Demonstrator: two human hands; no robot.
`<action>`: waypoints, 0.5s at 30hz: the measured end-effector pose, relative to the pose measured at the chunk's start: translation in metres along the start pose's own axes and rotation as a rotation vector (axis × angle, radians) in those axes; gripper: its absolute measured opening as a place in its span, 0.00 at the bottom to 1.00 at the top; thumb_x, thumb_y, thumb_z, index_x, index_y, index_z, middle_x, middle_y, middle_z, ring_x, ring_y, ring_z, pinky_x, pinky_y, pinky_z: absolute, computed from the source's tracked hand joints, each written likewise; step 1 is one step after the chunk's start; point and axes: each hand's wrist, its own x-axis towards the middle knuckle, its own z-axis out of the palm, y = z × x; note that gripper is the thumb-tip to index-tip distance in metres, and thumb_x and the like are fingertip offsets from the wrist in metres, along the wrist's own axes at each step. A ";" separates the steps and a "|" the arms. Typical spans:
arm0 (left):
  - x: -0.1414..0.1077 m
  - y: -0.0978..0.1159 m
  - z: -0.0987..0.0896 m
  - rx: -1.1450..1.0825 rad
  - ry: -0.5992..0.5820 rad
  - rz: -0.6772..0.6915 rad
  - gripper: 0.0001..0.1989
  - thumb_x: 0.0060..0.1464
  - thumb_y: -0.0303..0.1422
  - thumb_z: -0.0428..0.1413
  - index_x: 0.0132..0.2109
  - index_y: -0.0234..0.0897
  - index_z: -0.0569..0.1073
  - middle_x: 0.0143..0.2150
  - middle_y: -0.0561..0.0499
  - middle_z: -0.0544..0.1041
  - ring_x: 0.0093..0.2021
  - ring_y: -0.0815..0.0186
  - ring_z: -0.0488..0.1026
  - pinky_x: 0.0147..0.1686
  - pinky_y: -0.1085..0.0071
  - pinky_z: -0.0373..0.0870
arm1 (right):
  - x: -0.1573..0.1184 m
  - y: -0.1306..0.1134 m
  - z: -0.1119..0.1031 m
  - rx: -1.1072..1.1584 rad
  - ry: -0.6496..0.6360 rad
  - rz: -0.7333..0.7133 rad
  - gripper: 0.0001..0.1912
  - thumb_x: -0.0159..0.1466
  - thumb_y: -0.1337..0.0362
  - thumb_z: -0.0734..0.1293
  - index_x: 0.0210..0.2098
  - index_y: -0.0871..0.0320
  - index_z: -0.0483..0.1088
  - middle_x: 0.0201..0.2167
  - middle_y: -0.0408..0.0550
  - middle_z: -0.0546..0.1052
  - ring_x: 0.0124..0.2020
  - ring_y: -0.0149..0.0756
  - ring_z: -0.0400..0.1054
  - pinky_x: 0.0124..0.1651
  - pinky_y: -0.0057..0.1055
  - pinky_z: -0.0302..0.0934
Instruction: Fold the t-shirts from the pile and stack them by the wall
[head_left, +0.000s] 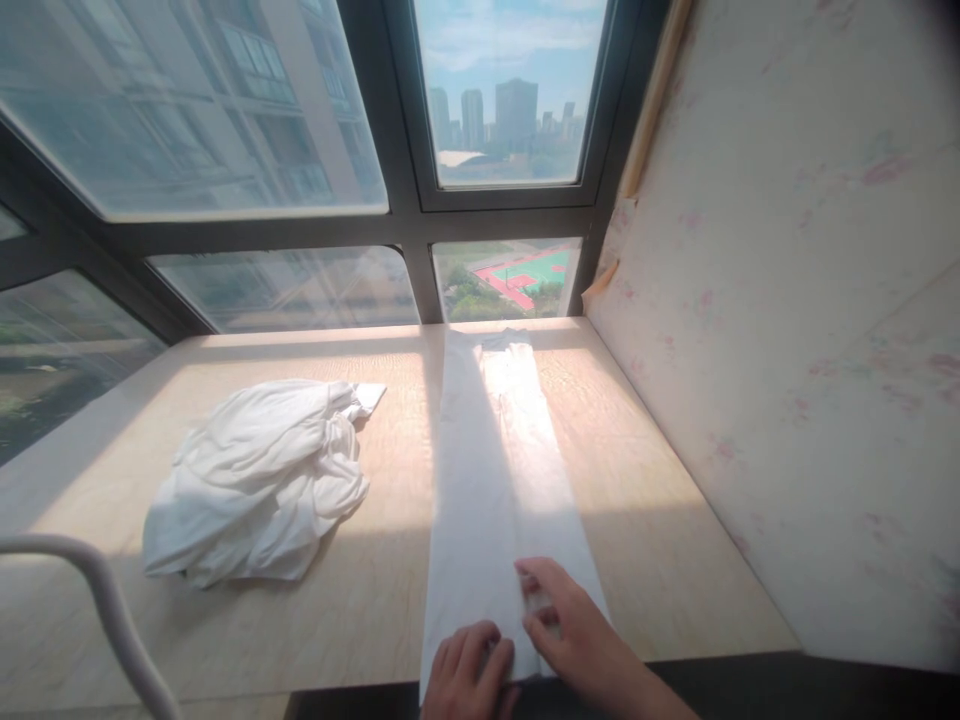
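Note:
A long white garment (480, 500), folded into a narrow strip, lies flat on the pale wood-patterned surface from near the window down to the front edge. My left hand (469, 670) rests on its near end with the fingers bent; whether cloth is between them is hidden. Just right of it, my right hand (566, 620) is over the near right part of the strip, thumb and fingers curved and apart, with nothing visible between them. To the left lies a crumpled white cloth (262, 480), touched by neither hand.
Dark-framed windows (409, 225) stand behind the surface (637, 480). A flower-patterned wall (787, 350) bounds the right side. At the lower left a curved grey-white tube (109, 590) rises in front of the surface. The surface's front edge is near both hands.

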 end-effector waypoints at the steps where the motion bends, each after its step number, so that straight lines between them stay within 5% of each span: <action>1: -0.002 -0.003 -0.003 0.033 0.013 0.022 0.13 0.65 0.37 0.49 0.49 0.42 0.76 0.46 0.44 0.79 0.44 0.60 0.75 0.44 0.67 0.72 | -0.008 0.002 -0.003 -0.045 -0.017 -0.030 0.25 0.59 0.72 0.63 0.56 0.54 0.68 0.52 0.52 0.74 0.49 0.38 0.72 0.45 0.31 0.72; 4: -0.013 -0.016 -0.012 0.097 0.135 -0.006 0.16 0.67 0.36 0.47 0.52 0.45 0.77 0.50 0.45 0.79 0.50 0.59 0.75 0.53 0.63 0.68 | -0.026 0.017 -0.021 -0.270 0.035 -0.137 0.18 0.63 0.69 0.63 0.52 0.53 0.71 0.48 0.51 0.77 0.45 0.39 0.74 0.47 0.34 0.72; 6: -0.020 -0.027 -0.017 0.090 0.194 0.000 0.18 0.68 0.32 0.44 0.52 0.47 0.78 0.51 0.48 0.80 0.52 0.61 0.75 0.58 0.63 0.64 | -0.037 0.031 -0.035 -0.449 0.071 -0.262 0.17 0.65 0.65 0.64 0.54 0.53 0.72 0.51 0.54 0.77 0.51 0.43 0.73 0.55 0.41 0.69; 11: -0.029 -0.046 -0.035 0.071 0.127 0.123 0.20 0.67 0.26 0.45 0.56 0.48 0.76 0.52 0.52 0.81 0.54 0.67 0.75 0.61 0.67 0.63 | -0.056 0.064 -0.046 -0.760 -0.031 -0.572 0.27 0.61 0.64 0.69 0.60 0.54 0.69 0.61 0.56 0.72 0.62 0.52 0.66 0.62 0.49 0.64; 15: -0.031 -0.043 -0.043 0.059 0.108 0.137 0.20 0.67 0.23 0.45 0.53 0.45 0.77 0.49 0.51 0.82 0.50 0.66 0.77 0.59 0.66 0.66 | -0.064 0.079 -0.042 -0.715 0.106 -0.621 0.25 0.62 0.75 0.61 0.55 0.52 0.72 0.58 0.52 0.75 0.60 0.44 0.69 0.60 0.45 0.66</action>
